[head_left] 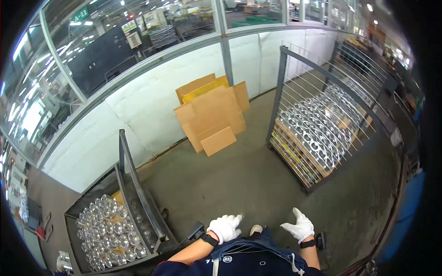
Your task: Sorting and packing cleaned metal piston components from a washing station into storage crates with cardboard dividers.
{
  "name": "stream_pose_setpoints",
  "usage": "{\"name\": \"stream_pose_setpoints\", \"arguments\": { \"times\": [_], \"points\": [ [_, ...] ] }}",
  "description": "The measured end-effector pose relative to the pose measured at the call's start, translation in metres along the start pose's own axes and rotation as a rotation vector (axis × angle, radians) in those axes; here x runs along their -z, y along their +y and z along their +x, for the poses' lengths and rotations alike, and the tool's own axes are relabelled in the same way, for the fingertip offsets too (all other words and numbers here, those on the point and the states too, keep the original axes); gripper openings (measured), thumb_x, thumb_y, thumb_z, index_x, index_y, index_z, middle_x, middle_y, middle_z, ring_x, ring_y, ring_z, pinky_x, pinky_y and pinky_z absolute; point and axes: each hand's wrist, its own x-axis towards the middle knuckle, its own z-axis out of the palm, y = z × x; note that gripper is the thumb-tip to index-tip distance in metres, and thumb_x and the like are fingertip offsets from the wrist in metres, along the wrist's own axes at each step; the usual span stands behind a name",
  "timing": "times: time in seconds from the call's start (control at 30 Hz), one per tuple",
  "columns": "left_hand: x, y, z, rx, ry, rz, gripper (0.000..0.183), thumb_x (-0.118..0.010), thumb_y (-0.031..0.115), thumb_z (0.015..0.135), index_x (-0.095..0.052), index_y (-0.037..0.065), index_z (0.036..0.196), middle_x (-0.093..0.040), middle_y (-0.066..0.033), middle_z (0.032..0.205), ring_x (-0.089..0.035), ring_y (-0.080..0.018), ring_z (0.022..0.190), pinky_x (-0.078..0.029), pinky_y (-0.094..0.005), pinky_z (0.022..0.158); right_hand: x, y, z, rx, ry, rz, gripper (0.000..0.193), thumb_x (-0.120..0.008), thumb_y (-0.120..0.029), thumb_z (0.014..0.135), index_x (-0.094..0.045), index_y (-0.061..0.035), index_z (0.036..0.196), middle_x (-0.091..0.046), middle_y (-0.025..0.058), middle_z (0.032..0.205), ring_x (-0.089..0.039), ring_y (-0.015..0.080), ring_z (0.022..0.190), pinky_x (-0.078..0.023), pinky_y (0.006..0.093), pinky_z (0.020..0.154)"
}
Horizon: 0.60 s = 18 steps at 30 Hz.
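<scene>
My left hand, in a white knit glove, hangs in front of my dark apron. Its fingers are loosely bent and apart, with nothing held. My right hand, gloved the same way, is held out over the floor with thumb and fingers spread. It also touches nothing. Nearest to the left arm stands a dark metal bin holding many shiny round metal parts. Ahead on the right is a wire-sided rack cart stacked with layers of ring-shaped metal parts.
Flattened cardboard sheets lean against the white wall panel, below windows. Grey floor lies between bin and cart. A blue surface runs along the right edge. At the lower left, another person's gloved hand shows.
</scene>
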Motion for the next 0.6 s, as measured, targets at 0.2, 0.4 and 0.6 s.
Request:
{"name": "stream_pose_setpoints", "arguments": {
  "times": [0.2,0.4,0.6],
  "points": [
    [0.032,-0.035,0.056,0.261,0.215,-0.206,0.065,-0.069,0.042,0.084,-0.051,0.007,0.136,-0.062,-0.0215,0.126,-0.056,-0.0413,0.120,-0.047,-0.0490,0.102,0.035,-0.075,0.138,0.280,-0.124,-0.305,0.107,-0.081,-0.060,0.064,-0.043,-0.0074,0.149,-0.043,0.0212,0.151,-0.038,0.0405,0.141,-0.036,0.0460,0.115],
    [0.057,-0.127,0.112,0.544,0.140,-0.367,0.081,-0.069,0.048,0.082,-0.045,0.004,0.146,-0.055,-0.0257,0.139,-0.048,-0.0420,0.132,-0.041,-0.0455,0.110,-0.001,-0.177,0.269,0.478,-0.229,-0.349,0.120,-0.084,-0.060,0.061,-0.031,-0.0054,0.154,-0.041,0.0230,0.152,-0.039,0.0413,0.140,-0.035,0.0434,0.116],
    [0.108,-0.214,0.181,0.608,0.166,-0.599,0.084,-0.068,0.042,0.086,-0.037,-0.003,0.149,-0.048,-0.0299,0.145,-0.048,-0.0416,0.136,-0.039,-0.0418,0.112,-0.035,-0.268,0.360,0.397,-0.428,-0.585,0.114,-0.082,-0.061,0.062,-0.036,-0.0096,0.152,-0.039,0.0240,0.153,-0.038,0.0425,0.141,-0.036,0.0460,0.115]
  ]
}}
